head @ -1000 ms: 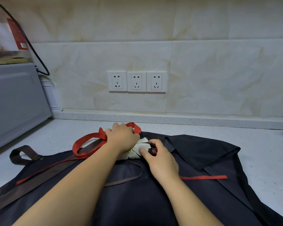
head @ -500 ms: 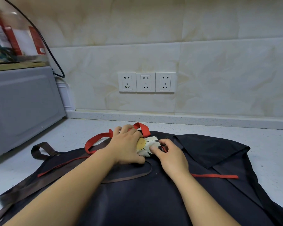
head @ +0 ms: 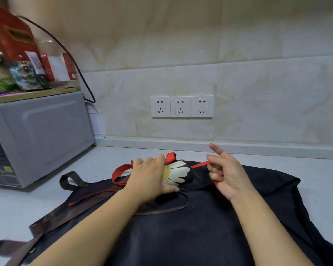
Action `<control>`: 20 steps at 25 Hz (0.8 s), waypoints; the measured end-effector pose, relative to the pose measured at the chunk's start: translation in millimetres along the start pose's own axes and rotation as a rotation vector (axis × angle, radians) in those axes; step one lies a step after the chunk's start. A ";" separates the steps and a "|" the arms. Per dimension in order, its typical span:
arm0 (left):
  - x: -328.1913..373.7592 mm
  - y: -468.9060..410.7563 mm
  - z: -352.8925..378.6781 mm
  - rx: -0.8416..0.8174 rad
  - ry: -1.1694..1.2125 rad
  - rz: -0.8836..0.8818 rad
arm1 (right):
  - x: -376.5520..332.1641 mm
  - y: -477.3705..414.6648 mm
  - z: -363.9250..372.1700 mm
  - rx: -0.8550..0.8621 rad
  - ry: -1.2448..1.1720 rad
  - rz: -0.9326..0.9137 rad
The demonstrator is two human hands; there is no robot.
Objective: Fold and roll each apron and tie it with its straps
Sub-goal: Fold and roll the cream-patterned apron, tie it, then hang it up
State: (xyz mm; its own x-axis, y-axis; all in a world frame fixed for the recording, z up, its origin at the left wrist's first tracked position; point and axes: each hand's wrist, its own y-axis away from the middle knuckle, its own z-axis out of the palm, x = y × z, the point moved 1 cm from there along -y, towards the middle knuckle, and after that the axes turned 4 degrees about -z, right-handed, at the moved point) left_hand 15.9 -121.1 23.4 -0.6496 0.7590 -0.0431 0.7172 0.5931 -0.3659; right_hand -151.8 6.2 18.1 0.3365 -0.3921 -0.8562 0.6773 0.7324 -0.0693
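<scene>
Roll (head: 181,174) of daisy-print apron lies on top of a spread dark apron (head: 181,231) on the table (head: 319,175), long axis left to right, directly ahead of both hands. Left hand (head: 152,176) is closed down over the roll's left end, pinning it. Right hand (head: 226,174), just beside the roll's right end, pinches a thin red strap (head: 200,165) that runs taut from the roll; index finger is extended. A wider red loop (head: 121,172) trails left of the roll. Judgement: the coming move is winding the strap around the roll's short axis, so the right hand must circle it. No containers in use.
</scene>
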 end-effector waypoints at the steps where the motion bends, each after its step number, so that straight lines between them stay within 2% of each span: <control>1: 1.0 2.0 -1.6 0.002 0.006 -0.007 | -3.4 -0.3 -2.5 0.022 -0.061 -0.006; 3: 4.7 4.1 -5.0 0.001 0.019 -0.033 | -8.2 -2.7 -5.7 0.084 -0.131 -0.033; 5: 11.2 5.4 -10.7 -0.041 0.185 -0.131 | -11.1 -3.1 -1.0 0.133 -0.058 -0.124; 8: 20.6 -1.0 -23.2 -0.139 0.918 -0.329 | -11.9 -0.4 15.1 0.199 0.462 -0.381; 10: 15.2 -10.8 -23.7 -0.073 1.391 -0.479 | -8.3 1.2 22.1 0.258 0.759 -0.557; 11: 9.9 -15.8 -20.5 -0.041 1.602 -0.589 | -6.4 1.7 25.0 0.248 0.808 -0.575; 12: 3.2 -20.1 -14.5 -0.020 1.809 -0.684 | -2.5 1.8 28.9 0.182 0.809 -0.504; 15: -8.8 -22.1 10.3 0.002 2.226 -0.797 | 22.3 5.5 41.8 -0.164 0.738 -0.022; 17: -8.6 -15.4 20.8 -0.012 2.312 -0.775 | 38.3 9.6 46.1 -0.319 0.658 0.196; 20: -9.7 -11.1 37.0 0.056 2.221 -0.768 | 50.3 13.1 47.2 -0.439 0.686 0.245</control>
State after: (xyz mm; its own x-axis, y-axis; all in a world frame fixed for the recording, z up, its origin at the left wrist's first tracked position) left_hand 5.0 -145.0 -6.5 0.4896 -0.4638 0.7384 0.5386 0.8268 0.1622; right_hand -95.1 -30.3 -1.7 -0.1264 0.1258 -0.9840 0.2741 0.9577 0.0872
